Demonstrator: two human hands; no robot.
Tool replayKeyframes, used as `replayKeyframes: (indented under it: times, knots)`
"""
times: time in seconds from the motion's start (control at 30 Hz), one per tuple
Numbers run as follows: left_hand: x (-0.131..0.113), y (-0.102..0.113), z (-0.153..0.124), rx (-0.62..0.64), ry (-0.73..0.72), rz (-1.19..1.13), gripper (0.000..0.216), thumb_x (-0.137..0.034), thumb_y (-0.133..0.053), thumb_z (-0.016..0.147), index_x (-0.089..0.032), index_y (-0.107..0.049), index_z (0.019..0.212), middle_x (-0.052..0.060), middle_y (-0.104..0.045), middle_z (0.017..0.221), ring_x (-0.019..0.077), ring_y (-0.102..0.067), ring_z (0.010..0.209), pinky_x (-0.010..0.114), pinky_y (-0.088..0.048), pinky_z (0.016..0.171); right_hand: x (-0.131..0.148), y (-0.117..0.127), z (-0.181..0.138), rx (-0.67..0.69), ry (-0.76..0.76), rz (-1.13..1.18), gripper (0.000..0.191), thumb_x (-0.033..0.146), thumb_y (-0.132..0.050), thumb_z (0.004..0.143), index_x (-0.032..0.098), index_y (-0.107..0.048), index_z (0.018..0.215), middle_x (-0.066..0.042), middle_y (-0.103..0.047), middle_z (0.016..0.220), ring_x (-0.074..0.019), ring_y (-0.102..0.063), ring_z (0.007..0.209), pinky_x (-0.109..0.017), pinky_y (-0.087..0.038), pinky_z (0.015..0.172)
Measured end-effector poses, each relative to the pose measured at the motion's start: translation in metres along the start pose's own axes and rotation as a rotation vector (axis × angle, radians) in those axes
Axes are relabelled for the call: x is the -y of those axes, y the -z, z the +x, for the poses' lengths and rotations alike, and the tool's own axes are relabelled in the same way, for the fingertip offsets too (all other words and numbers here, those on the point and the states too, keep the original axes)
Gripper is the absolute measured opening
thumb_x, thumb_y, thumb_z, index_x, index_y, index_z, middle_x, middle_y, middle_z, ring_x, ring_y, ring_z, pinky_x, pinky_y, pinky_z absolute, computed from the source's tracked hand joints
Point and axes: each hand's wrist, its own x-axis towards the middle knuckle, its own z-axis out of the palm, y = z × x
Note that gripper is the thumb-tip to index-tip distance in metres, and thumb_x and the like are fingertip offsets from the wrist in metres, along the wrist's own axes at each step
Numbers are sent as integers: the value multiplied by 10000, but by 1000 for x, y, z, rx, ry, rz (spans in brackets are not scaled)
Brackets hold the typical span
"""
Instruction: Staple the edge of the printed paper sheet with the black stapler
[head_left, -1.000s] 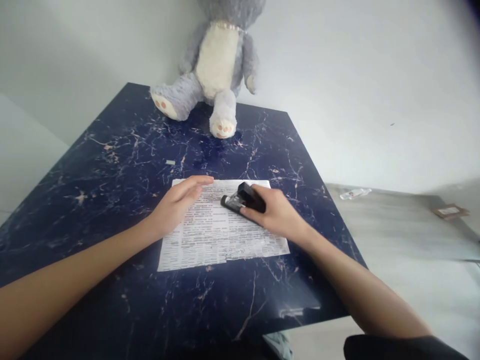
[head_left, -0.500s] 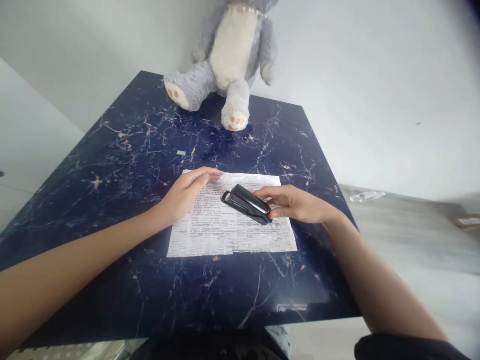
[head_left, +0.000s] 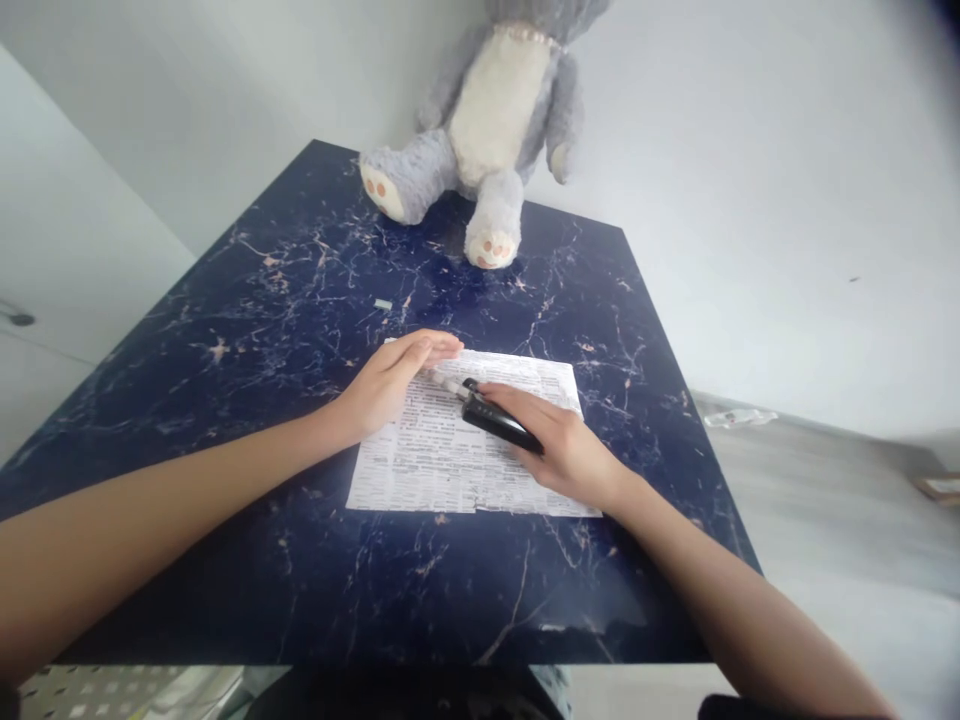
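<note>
A printed sheet of paper (head_left: 450,470) lies flat on the dark blue marbled table (head_left: 262,330). My left hand (head_left: 394,382) rests on the sheet's upper left part with fingers stretched out flat, holding it down. My right hand (head_left: 559,440) lies over a black stapler (head_left: 491,415) that sits on the paper, fingers laid along its top and pressing on it. The stapler's front end points toward my left fingertips, near the sheet's top edge.
A grey and cream plush toy (head_left: 487,130) sits at the table's far edge against the white wall. A small light scrap (head_left: 383,303) lies on the table beyond the paper. A clear small object (head_left: 739,417) lies on the grey floor to the right.
My right hand went from holding the stapler's rear end to lying flat over its top. The stapler slid left toward my left fingertips. The left hand stayed on the paper.
</note>
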Motion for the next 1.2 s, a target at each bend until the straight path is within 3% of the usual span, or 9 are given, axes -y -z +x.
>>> replayKeyframes:
  times: [0.13,0.27,0.37,0.5,0.63,0.73,0.9,1.03,1.2]
  knots:
    - [-1,-1,0,63,11,-196,406,-537,-643,1052,-211,-734,1278,118,-751,1367,280,-695,1311,482,-498,1201,12,0,3,-132,182,-455,711,-4,-581,1013,245,-435,1663,-90,-560,1631,-330,-467,1571,-557,-558,1200]
    - [0,-2,0,169,122,-214,391,-408,-822,948,-208,-709,1264,96,-795,1227,240,-783,1105,446,-604,1077,18,0,5,-128,200,-590,695,21,-634,1018,270,-469,1645,-64,-562,1624,-344,-523,1529,-518,-613,1126]
    - [2,-1,1,195,171,-177,339,-357,-834,931,-183,-707,1192,75,-817,1058,210,-804,954,398,-661,943,17,-1,4,-131,153,-529,697,6,-624,1006,303,-499,1625,-42,-596,1605,-333,-539,1523,-512,-591,1141]
    - [-5,1,3,24,98,-55,264,-349,-803,949,-165,-693,1103,86,-817,1037,194,-800,860,341,-683,791,9,3,2,-275,-34,-287,574,10,-605,955,247,-635,1477,-91,-695,1476,-322,-626,1416,-514,-566,1129]
    - [-17,-2,-3,-218,-97,84,269,-389,-746,1002,-189,-642,1149,91,-820,1096,214,-815,901,385,-690,874,-1,6,5,-221,-271,113,336,185,-711,904,217,-718,1238,-88,-715,1205,-276,-714,1087,-460,-618,931]
    - [-23,-6,-14,-239,-198,145,322,-474,-675,1044,-213,-606,1220,84,-826,1088,241,-820,954,423,-684,915,-5,3,5,-168,-264,174,298,271,-721,928,226,-716,1222,-90,-701,1174,-288,-701,1084,-483,-607,939]
    - [-24,-9,-35,131,-208,363,274,-505,-733,988,-290,-776,1152,45,-844,1094,254,-824,969,385,-677,926,1,-6,-16,-383,26,-187,647,296,-829,899,413,-599,1493,-75,-705,1301,-349,-683,1147,-585,-581,971]
    - [-28,-16,-45,518,-274,327,159,-363,-762,940,-357,-821,1087,22,-838,1183,279,-812,1110,405,-676,1023,14,-14,-30,-113,270,-220,628,215,-779,938,575,-621,1428,43,-771,1105,-253,-733,959,-487,-636,870]
    - [-35,-22,-47,665,-344,356,209,-242,-648,981,-341,-815,1060,46,-778,1337,282,-750,1263,438,-629,1118,22,-28,-32,-43,286,-237,371,215,-734,964,535,-776,1146,68,-765,865,-207,-700,713,-444,-640,722]
